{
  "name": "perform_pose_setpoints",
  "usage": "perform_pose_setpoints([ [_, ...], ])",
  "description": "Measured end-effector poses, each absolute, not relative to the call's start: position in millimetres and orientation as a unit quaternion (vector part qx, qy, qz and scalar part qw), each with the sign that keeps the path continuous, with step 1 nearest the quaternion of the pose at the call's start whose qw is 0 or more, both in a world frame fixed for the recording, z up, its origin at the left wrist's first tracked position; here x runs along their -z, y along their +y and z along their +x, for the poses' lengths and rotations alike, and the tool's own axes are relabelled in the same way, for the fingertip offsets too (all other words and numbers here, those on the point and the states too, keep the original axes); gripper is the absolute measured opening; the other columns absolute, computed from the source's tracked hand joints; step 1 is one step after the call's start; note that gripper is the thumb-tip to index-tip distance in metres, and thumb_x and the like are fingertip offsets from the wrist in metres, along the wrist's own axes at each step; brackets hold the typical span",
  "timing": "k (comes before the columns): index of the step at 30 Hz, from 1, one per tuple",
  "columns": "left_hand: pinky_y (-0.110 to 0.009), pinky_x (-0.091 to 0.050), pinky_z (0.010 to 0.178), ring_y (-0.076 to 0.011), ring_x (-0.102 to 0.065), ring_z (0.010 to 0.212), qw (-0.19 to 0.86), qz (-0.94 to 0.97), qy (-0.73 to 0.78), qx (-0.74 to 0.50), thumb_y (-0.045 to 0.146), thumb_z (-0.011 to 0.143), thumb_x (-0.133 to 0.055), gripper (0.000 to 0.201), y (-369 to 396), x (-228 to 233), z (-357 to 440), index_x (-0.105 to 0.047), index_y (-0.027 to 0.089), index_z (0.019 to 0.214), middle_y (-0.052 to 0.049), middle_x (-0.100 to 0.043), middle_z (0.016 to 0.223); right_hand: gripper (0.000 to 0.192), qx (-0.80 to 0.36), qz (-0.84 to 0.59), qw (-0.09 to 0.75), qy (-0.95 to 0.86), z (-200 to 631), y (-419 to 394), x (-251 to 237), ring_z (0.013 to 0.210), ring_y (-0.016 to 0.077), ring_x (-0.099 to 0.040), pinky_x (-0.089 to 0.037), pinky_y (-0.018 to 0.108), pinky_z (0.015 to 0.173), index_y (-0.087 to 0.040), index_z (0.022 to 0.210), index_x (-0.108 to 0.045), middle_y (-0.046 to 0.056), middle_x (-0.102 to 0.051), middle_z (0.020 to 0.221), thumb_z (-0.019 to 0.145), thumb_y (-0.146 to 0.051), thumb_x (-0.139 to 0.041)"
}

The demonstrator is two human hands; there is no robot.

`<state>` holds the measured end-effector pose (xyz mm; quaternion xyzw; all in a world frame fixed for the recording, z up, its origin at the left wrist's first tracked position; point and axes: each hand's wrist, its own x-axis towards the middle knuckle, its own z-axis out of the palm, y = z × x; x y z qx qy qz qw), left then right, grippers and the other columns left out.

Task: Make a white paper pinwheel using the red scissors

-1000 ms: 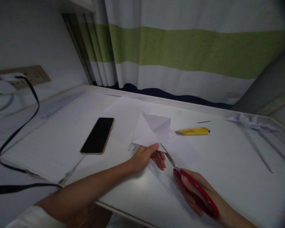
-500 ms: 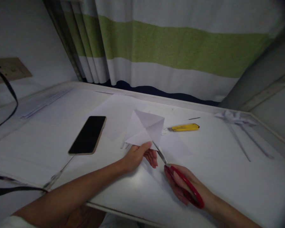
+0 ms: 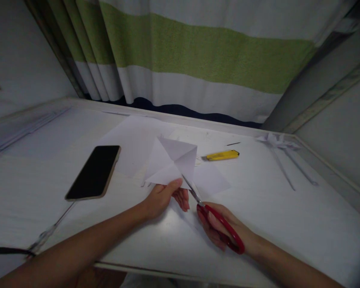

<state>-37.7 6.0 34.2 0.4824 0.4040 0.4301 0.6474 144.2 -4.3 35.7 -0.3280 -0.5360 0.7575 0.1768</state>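
Note:
A white paper square [image 3: 180, 150] with diagonal creases is raised above the table, pinched along its near edge by my left hand [image 3: 166, 196], thumb on top and fingers beneath. My right hand [image 3: 216, 224] grips red-handled scissors [image 3: 228, 228] from the right. Their blades lie at the paper's near right corner, pointing in toward its middle; whether they are fully closed I cannot make out. Under and to the right of the held square rests another piece of white paper [image 3: 211, 179].
A phone [image 3: 93, 173] lies at left with a cord near it. Behind the hands are a yellow utility knife [image 3: 222, 155], a thin dark strip [image 3: 233, 143] and a larger white sheet [image 3: 129, 136]. Crumpled paper with two thin sticks [image 3: 283, 146] sits far right. A striped curtain [image 3: 198, 52] hangs behind.
The view has shifted, so everything appears farther left. Both hands keep their hold on the paper and the scissors, with the blades still at the paper's near right corner.

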Motion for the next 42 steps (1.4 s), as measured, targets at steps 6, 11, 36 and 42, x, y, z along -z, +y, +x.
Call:
perform_pose_setpoints([
  [6,-0.026,-0.045,0.054,-0.0141,-0.057,0.046,0.652,0.485,0.383,-0.44,0.035,0.081,-0.036,0.041,7.9,-30.9,-39.3,-0.057,0.01,0.056,-0.003,-0.061,0.047,0.038,-0.77,-0.315,0.183,-0.524,143.7,-6.2,-31.7,0.029,0.0027,-0.03,-0.024,0.013,0.029,-0.017,0.068,-0.038,-0.01,-0.035,0.041,0.073,-0.054,-0.048],
  [11,-0.026,-0.045,0.055,-0.0144,-0.058,0.048,0.652,0.486,0.384,-0.437,0.035,0.081,-0.036,0.041,7.0,-32.3,-39.1,-0.057,0.01,0.056,-0.004,-0.061,0.047,0.039,-0.77,-0.334,0.177,-0.514,142.1,-6.2,-33.2,0.029,0.0029,-0.032,-0.025,0.014,0.029,-0.018,0.066,-0.037,-0.01,-0.036,0.04,0.072,-0.054,-0.048],
  [36,-0.027,-0.045,0.055,-0.0144,-0.057,0.047,0.658,0.479,0.397,-0.423,0.038,0.079,-0.035,0.043,5.6,-33.4,-37.9,-0.056,0.011,0.055,-0.004,-0.06,0.047,0.039,-0.754,-0.357,0.172,-0.524,142.2,-9.9,-34.8,0.028,0.0018,-0.03,-0.025,0.013,0.027,-0.017,0.066,-0.038,-0.01,-0.033,0.042,0.074,-0.054,-0.045],
  [42,-0.027,-0.045,0.055,-0.0148,-0.056,0.047,0.66,0.483,0.399,-0.414,0.042,0.077,-0.037,0.043,6.2,-35.6,-38.1,-0.056,0.011,0.053,-0.004,-0.059,0.046,0.04,-0.744,-0.35,0.173,-0.541,142.7,-10.2,-35.0,0.031,0.0017,-0.028,-0.023,0.013,0.029,-0.017,0.067,-0.037,-0.01,-0.032,0.043,0.074,-0.056,-0.044],
])
